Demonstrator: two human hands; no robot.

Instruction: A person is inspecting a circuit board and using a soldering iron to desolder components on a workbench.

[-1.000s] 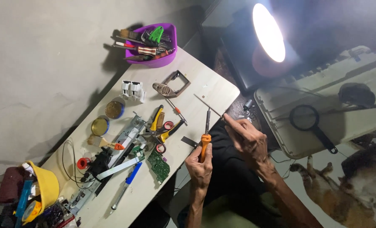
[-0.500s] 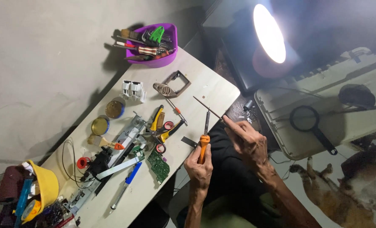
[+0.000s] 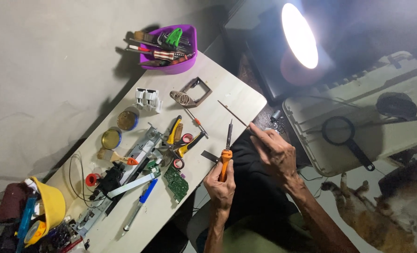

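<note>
1. Head view, counts: two hands are seen at the near edge of one table (image 3: 227,96). One soldering iron (image 3: 226,152), one thin rod (image 3: 234,114), one purple bowl (image 3: 185,65) of tools, two round tins (image 3: 119,129), one green circuit board (image 3: 176,182), one brush (image 3: 115,157), one yellow cup (image 3: 54,204) and one lit lamp (image 3: 299,40) are counted.
2. One magnifier (image 3: 344,136) is seen on a pale case (image 3: 395,136) to the right, and one cat (image 3: 381,211) on the floor.
3. Left hand (image 3: 220,185): it is clenched around the iron's orange handle, the dark tip held upright over the table edge.
4. Right hand (image 3: 276,152): the rod's near end is pinched between the fingertips, the other fingers loosely curled; the rod slants up-left over the table.
5. The iron's tip is held just beside the rod; contact cannot be told.
</note>
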